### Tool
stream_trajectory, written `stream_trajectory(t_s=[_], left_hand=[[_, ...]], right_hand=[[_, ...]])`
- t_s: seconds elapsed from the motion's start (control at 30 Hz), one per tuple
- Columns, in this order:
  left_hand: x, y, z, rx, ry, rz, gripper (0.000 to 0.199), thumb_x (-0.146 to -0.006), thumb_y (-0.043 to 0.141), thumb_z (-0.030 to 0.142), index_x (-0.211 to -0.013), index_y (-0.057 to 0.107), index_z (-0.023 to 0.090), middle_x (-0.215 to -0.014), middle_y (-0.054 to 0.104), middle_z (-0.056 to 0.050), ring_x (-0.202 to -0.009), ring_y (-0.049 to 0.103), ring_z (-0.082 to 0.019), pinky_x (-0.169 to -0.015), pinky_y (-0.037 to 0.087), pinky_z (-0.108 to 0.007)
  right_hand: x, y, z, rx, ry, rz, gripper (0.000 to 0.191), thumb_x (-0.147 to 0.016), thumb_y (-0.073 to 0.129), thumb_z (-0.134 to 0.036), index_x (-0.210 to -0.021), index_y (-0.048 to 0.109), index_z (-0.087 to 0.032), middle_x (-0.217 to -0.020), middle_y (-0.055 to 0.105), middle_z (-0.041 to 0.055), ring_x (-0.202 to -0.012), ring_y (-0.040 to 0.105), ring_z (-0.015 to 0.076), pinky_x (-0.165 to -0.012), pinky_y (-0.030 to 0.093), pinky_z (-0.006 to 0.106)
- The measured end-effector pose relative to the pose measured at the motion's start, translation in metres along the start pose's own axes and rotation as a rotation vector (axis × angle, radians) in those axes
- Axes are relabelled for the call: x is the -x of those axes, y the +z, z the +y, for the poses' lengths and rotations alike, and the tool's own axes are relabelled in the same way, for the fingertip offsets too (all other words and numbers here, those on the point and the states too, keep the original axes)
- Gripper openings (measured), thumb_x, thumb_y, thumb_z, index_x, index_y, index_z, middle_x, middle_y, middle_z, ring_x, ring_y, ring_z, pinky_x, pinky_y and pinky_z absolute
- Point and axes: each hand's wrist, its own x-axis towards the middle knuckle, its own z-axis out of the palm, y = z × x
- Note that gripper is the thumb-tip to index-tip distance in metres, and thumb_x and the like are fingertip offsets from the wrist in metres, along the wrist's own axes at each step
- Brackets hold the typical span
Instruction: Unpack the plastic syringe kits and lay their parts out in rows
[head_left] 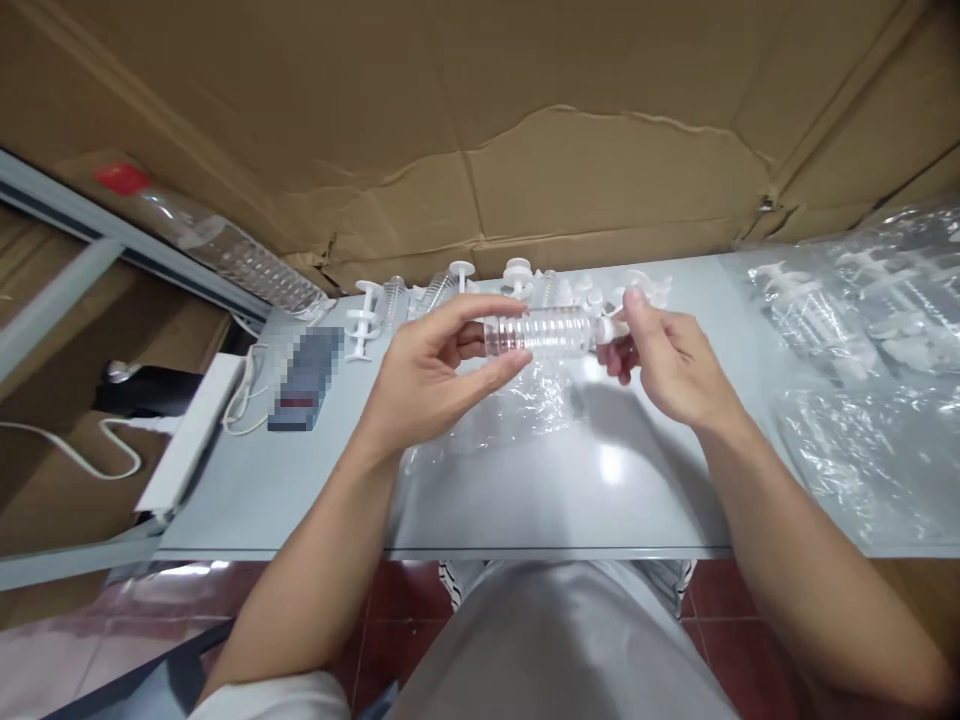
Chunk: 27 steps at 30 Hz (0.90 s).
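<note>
A clear ribbed plastic bottle (541, 334) lies sideways in the air above the table. My left hand (431, 370) is closed around its left end, thumb below and fingers above. My right hand (667, 350) pinches the white cap (611, 330) at the bottle's right end between thumb and fingers. Behind the hands, white plunger-like parts (363, 322) and other ribbed clear bottles (395, 302) stand along the back of the table. Below the held bottle lies a crinkled clear plastic bag (525, 410).
Bags of similar white and clear parts (817, 310) lie on the table's right side, with clear plastic film (862, 450) in front. A blurred dark object (306, 380), a white power strip (193, 430) and a large red-capped bottle (225, 250) are left. Cardboard (480, 190) walls the back.
</note>
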Motion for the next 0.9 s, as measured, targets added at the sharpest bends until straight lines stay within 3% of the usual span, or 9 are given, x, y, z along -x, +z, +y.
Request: stream_trajectory(t_s=[0.1,0.23,0.3,0.4,0.5,0.63,0.7,0.77,0.9], left_hand=[[0.016,-0.009,-0.008,-0.032,0.02,0.015,0.033,-0.091,0.08,0.038,-0.122,0.075,0.027,-0.126,0.076,-0.007,-0.121,0.071,-0.024,-0.098,0.064,-0.036],[0.029,-0.009,-0.016,-0.069,-0.126,0.101,0.03,-0.097,0.073,0.041,-0.123,0.071,0.026,-0.113,0.08,-0.005,-0.082,0.076,-0.016,-0.078,0.065,-0.03],[0.031,-0.007,-0.017,-0.053,-0.241,0.107,0.03,-0.1,0.068,0.047,-0.121,0.07,0.025,-0.098,0.08,-0.003,-0.063,0.07,-0.013,-0.065,0.062,-0.028],[0.029,-0.004,-0.017,0.042,-0.48,0.077,0.043,-0.106,0.05,0.059,-0.101,0.071,0.022,-0.061,0.068,0.001,-0.046,0.06,-0.015,-0.049,0.054,-0.027],[0.029,-0.006,-0.02,0.145,-0.643,0.028,0.056,-0.107,0.04,0.064,-0.085,0.07,0.023,-0.046,0.055,0.003,-0.039,0.052,-0.016,-0.04,0.045,-0.028],[0.031,-0.015,-0.027,0.083,-0.427,0.141,0.019,-0.094,0.075,0.044,-0.105,0.076,0.029,-0.079,0.075,0.0,-0.065,0.07,-0.018,-0.061,0.059,-0.029],[0.031,-0.018,-0.03,0.083,-0.261,0.161,0.031,-0.08,0.087,0.025,-0.108,0.078,0.033,-0.102,0.079,-0.001,-0.092,0.076,-0.022,-0.081,0.064,-0.034],[0.03,-0.02,-0.032,0.12,-0.152,0.137,0.038,-0.073,0.088,0.017,-0.104,0.079,0.038,-0.109,0.08,0.0,-0.107,0.075,-0.026,-0.092,0.064,-0.04],[0.035,-0.026,-0.04,-0.077,-0.311,0.126,0.022,-0.086,0.078,0.037,-0.108,0.078,0.043,-0.104,0.082,0.004,-0.095,0.078,-0.028,-0.079,0.067,-0.042]], right_hand=[[0.006,0.028,0.0,-0.124,0.091,0.049,0.071,-0.102,0.046,-0.075,-0.055,0.035,-0.023,-0.05,0.034,-0.0037,-0.048,0.033,0.0085,-0.046,0.029,0.027],[0.012,0.06,0.003,-0.175,0.069,0.154,0.068,-0.106,0.044,-0.067,-0.06,0.018,-0.024,-0.053,0.021,-0.0054,-0.05,0.021,0.0082,-0.046,0.019,0.028],[0.012,0.067,0.003,-0.098,-0.034,0.205,0.064,-0.111,0.038,-0.057,-0.061,0.018,-0.024,-0.053,0.021,-0.005,-0.049,0.021,0.0083,-0.047,0.02,0.029],[0.01,0.068,0.004,0.067,-0.362,0.263,0.056,-0.113,0.035,-0.036,-0.06,0.023,-0.023,-0.053,0.025,-0.0046,-0.049,0.023,0.0088,-0.049,0.022,0.03],[0.008,0.065,0.006,0.091,-0.582,0.278,0.047,-0.108,0.05,-0.028,-0.064,0.033,-0.023,-0.055,0.032,-0.0049,-0.05,0.028,0.0092,-0.049,0.023,0.029],[0.011,0.06,0.014,-0.108,-0.347,0.161,0.045,-0.107,0.055,-0.037,-0.068,0.039,-0.022,-0.059,0.038,-0.0049,-0.052,0.034,0.0081,-0.049,0.028,0.026],[0.012,0.057,0.017,-0.178,-0.203,0.081,0.051,-0.112,0.045,-0.04,-0.065,0.034,-0.022,-0.058,0.034,-0.0049,-0.052,0.031,0.0077,-0.048,0.027,0.026],[0.013,0.053,0.018,-0.205,-0.111,0.037,0.052,-0.113,0.041,-0.041,-0.065,0.03,-0.022,-0.057,0.032,-0.0052,-0.051,0.031,0.0077,-0.048,0.028,0.026],[0.012,0.047,0.014,-0.19,-0.18,-0.033,0.033,-0.109,0.051,-0.035,-0.079,0.045,-0.023,-0.065,0.046,-0.0053,-0.056,0.039,0.0082,-0.051,0.034,0.025]])
